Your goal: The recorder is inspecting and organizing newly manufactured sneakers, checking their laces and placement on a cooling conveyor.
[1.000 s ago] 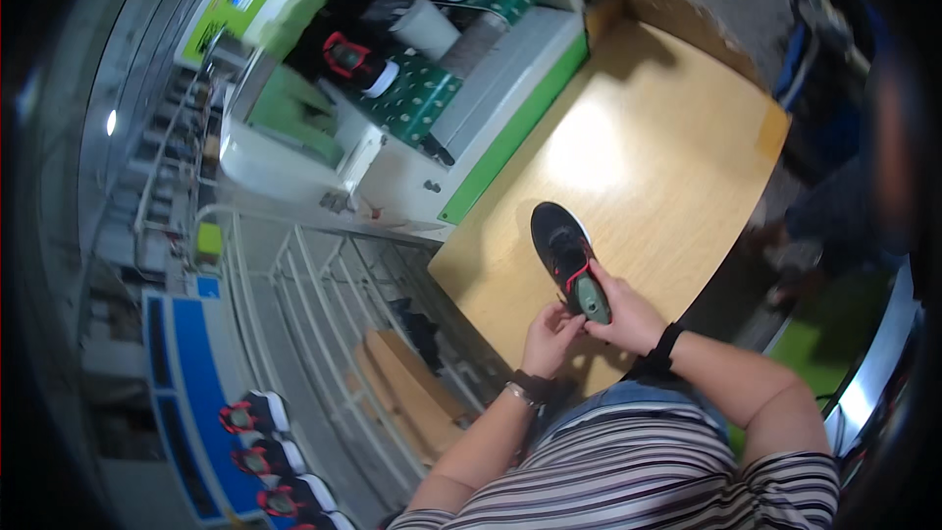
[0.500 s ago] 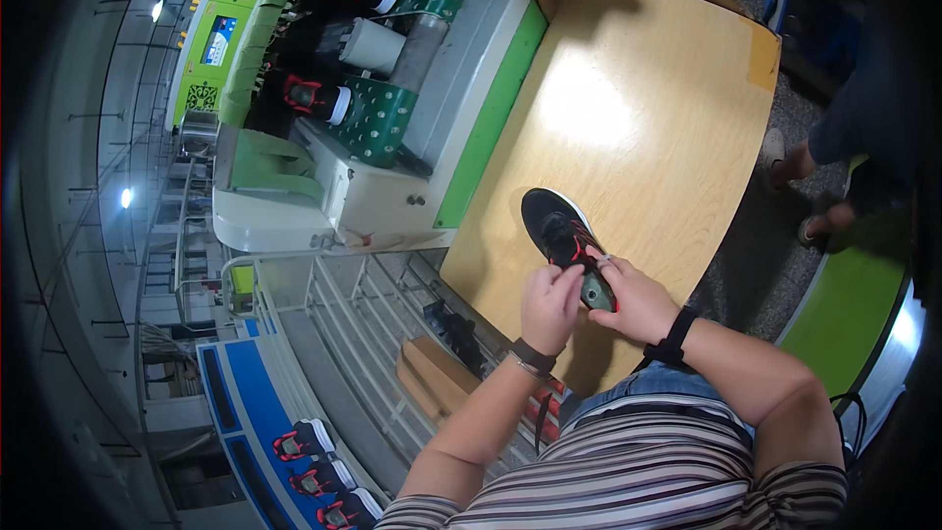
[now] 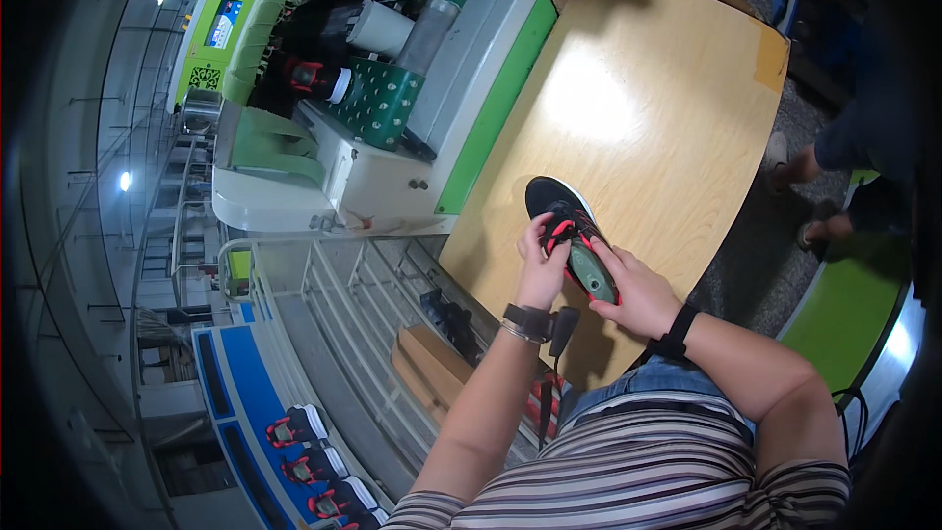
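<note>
A black sneaker with red trim and a white sole edge lies over the wooden tabletop, its toe pointing away from me. A green shoe last fills its opening. My right hand is closed round the heel side of the sneaker, thumb by the back of the last. My left hand is at the sneaker's left side, its fingers curled onto the red-edged lacing area. What exactly those fingertips pinch is too small to make out. Beside my left wrist hangs a black tapered piece on a cord.
A conveyor machine stands left of the wooden table; sneakers ride its green belt. Lower left are a metal rack, a cardboard box and a blue surface bearing several sneakers. Another person's legs show at right.
My left hand has shifted up and left along the sneaker, uncovering more of the green last. The black tapered piece has come into sight by my left wrist. The right hand keeps its grip.
</note>
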A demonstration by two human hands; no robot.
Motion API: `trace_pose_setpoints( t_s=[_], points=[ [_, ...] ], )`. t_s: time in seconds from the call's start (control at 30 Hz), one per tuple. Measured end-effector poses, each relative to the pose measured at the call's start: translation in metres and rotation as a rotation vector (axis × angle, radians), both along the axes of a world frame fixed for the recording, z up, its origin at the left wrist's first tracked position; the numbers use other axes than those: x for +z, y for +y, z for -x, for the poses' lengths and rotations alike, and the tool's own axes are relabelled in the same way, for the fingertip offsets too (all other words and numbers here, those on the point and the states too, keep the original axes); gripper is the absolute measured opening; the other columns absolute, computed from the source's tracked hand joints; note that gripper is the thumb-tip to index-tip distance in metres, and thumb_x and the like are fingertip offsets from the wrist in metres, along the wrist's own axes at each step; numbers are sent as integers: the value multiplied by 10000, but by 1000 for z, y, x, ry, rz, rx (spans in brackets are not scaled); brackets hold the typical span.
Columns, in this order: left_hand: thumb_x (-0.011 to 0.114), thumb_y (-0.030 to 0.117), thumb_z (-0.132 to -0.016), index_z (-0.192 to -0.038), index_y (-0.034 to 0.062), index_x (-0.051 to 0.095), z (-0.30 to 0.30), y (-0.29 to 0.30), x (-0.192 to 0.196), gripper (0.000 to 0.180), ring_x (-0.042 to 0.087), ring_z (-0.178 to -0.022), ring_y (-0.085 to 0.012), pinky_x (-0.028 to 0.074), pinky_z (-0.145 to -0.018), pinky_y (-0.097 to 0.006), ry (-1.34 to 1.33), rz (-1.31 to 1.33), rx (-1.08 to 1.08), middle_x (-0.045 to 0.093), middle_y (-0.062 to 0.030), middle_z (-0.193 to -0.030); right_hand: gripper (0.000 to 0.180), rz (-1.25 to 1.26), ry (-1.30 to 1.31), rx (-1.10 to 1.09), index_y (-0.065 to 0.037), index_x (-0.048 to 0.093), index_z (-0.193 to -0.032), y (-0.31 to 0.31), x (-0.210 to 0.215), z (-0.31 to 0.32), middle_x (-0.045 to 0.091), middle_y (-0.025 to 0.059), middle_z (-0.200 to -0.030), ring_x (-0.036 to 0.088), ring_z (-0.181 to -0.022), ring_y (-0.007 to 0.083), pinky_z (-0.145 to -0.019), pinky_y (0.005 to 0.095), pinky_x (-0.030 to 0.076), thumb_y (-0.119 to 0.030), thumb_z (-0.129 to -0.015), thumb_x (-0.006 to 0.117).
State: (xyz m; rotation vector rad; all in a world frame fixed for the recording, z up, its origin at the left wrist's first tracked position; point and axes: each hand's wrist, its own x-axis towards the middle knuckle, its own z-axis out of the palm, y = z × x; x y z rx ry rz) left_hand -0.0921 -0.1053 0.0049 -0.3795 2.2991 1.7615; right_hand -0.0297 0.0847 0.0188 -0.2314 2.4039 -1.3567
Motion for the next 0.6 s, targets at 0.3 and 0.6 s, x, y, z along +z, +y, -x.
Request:
trace_pose_setpoints(
  t_s=[0.3,0.6],
  points=[
    [560,53,-916,-1413,113,503,-12,-5,13,504,398,-1339,-254,309,-1137,-347,105,60,-222,392,-140,-1437,909,-19,9,13,-164,230,-1543,0,-2,-1,441,267,-1406,535,-1206,440,-951,478,502,-375,-812,728],
    [530,-104,-824,-1156,17,606,0,11,12,361,551,-1144,-313,477,-959,-359,404,475,-245,557,-157,-1171,908,-21,19,20,-168,222,-1548,0,-1,-3,440,259,-1411,534,-1209,433,-952,473,503,-371,-818,723]
  ],
)
